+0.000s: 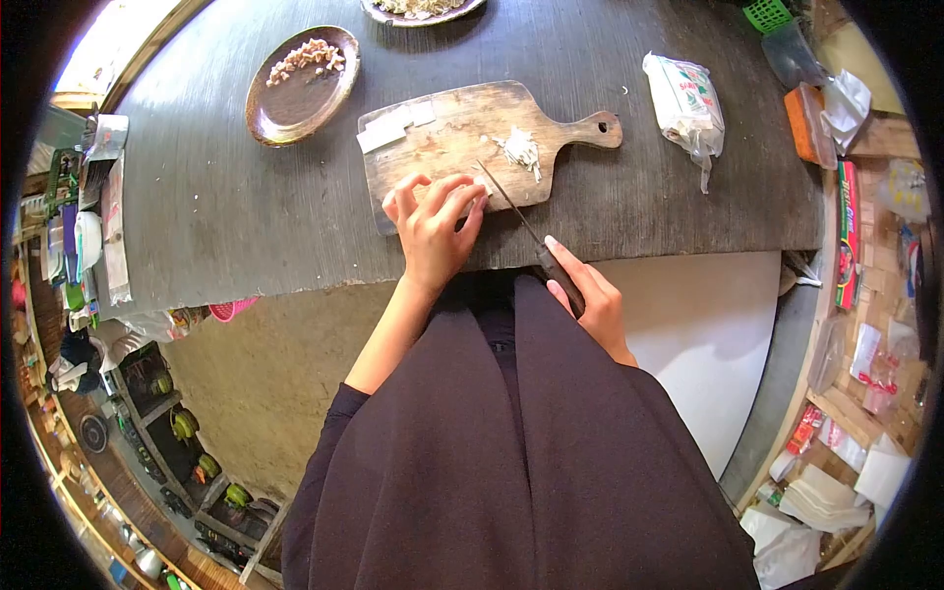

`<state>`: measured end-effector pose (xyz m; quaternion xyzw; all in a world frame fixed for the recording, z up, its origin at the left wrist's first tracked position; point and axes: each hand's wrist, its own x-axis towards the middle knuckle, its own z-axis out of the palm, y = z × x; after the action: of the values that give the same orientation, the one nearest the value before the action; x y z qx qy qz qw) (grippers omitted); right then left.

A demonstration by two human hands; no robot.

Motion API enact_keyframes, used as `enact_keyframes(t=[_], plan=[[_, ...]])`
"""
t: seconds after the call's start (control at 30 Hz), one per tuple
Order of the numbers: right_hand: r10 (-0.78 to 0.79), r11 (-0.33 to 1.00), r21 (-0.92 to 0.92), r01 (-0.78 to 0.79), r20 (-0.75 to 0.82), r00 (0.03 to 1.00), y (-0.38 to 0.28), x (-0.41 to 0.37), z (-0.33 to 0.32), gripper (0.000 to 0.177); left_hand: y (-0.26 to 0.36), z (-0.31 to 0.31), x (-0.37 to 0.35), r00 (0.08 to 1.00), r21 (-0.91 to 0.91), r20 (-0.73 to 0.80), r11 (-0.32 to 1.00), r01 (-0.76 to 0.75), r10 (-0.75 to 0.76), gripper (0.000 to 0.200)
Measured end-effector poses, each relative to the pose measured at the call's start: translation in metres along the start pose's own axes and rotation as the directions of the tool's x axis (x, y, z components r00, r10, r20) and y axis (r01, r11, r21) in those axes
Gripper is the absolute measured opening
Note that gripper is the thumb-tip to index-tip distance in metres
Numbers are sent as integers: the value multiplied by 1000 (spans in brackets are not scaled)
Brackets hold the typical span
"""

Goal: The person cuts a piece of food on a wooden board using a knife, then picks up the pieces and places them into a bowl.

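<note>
A wooden cutting board point(447, 147) with a handle lies near the table's front edge. My left hand point(433, 226) rests on its lower part, fingers bent and pressing down on a pale slice mostly hidden beneath the fingertips. In my right hand point(590, 300) is a knife point(511, 205), gripped by its dark handle, its narrow blade pointing up and left across the board beside my left fingertips. Flat white slices point(386, 128) lie at the board's upper left. A small heap of thin white strips point(519, 149) sits toward the board's handle.
A brown plate point(295, 103) with small chopped pinkish pieces point(307, 61) stands at the back left of the dark table point(197, 197). Another plate point(418, 12) with pale shreds is cut off at the top. A white plastic packet point(685, 103) lies right of the board.
</note>
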<state>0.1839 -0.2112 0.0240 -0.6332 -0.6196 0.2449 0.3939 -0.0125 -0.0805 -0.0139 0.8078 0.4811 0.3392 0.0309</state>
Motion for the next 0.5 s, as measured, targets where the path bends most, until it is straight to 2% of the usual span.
enact_keyframes(t=[0.2, 0.3, 0.5], plan=[[82, 994, -80, -74, 105, 991, -5, -8, -2, 56, -2, 2, 0, 1000, 0, -14, 1000, -3, 3, 17], [78, 985, -160, -59, 112, 991, -2, -7, -4, 57, -4, 5, -1, 1000, -20, -24, 1000, 1, -2, 18], [17, 990, -138, -11, 41, 999, -3, -1, -6, 62, -7, 7, -3, 1000, -47, -21, 999, -1, 0, 21]])
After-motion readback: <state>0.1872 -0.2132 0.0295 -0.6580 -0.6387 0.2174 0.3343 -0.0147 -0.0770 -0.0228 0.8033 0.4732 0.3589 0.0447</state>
